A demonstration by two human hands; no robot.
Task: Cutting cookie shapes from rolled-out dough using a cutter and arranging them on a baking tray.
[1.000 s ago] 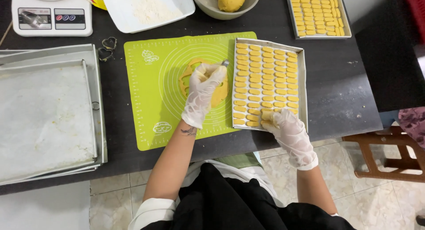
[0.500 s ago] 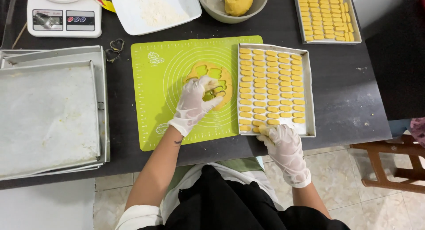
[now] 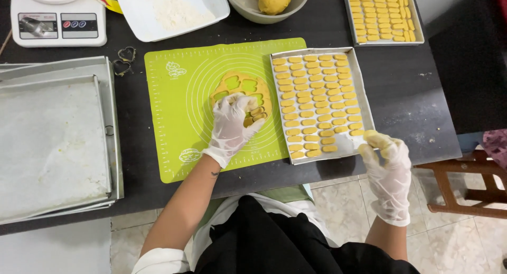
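My left hand (image 3: 229, 125), in a thin white glove, presses down on a flat round of yellow dough (image 3: 237, 86) on the green silicone mat (image 3: 174, 121). Its bent fingers cover a small cutter, which is mostly hidden. Oblong cut pieces (image 3: 257, 114) show at its fingertips, and the dough has several cut-out holes. My gloved right hand (image 3: 388, 168) hangs at the near right corner of the metal tray (image 3: 364, 89). Its curled, yellow-smeared fingertips touch the rim. The tray holds rows of small oblong dough pieces (image 3: 317, 100).
Stacked empty baking trays (image 3: 53, 142) lie at the left. Heart-shaped cutters (image 3: 124, 60) sit beside them. At the back are a kitchen scale (image 3: 58, 18), a flour plate (image 3: 174, 10), a bowl of dough (image 3: 269, 2) and a second filled tray (image 3: 383, 15). A wooden chair (image 3: 470, 184) stands right.
My left hand came down from above the dough and now presses on its near right part. My right hand slid from the tray's near row to its right corner.
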